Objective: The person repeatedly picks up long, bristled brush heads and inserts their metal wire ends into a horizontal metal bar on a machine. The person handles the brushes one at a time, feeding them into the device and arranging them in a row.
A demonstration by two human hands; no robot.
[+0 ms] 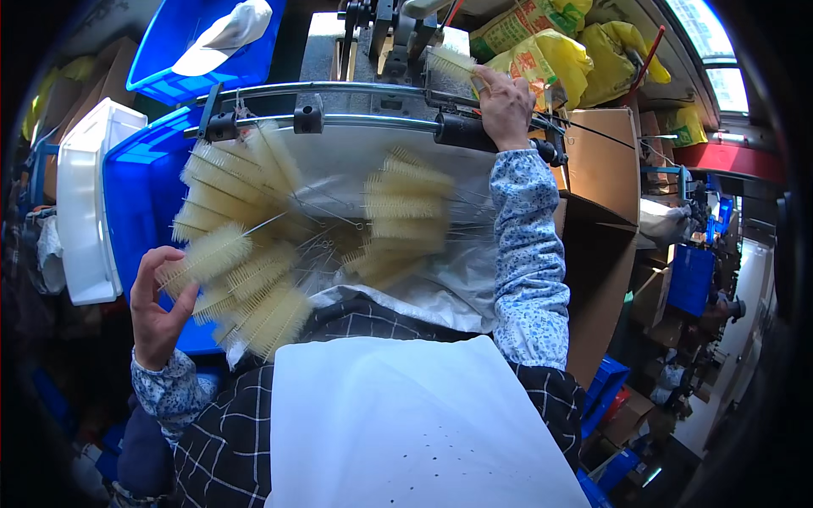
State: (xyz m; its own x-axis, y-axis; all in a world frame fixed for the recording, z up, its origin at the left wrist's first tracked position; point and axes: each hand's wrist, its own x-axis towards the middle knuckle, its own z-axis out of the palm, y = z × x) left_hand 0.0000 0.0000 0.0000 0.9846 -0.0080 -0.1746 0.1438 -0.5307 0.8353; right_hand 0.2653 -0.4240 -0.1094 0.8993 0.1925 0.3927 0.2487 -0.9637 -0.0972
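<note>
Bristle brushes, cream, wire-stemmed: two in hand.
Left hand (157, 311) is pinching one brush (206, 258) at the white sheet's (457, 288) left edge, axis running up-right; right hand (506, 106) is clamping another brush (451, 65), pointing left, by the machine (385, 38).

Single view: head-worn fisheye, looks steeply down from above the person's lap, facing forward over the white apron (406, 423) to the metal rails (339, 118). Close range. Edges curve and go dark at the rim. No second view.
</note>
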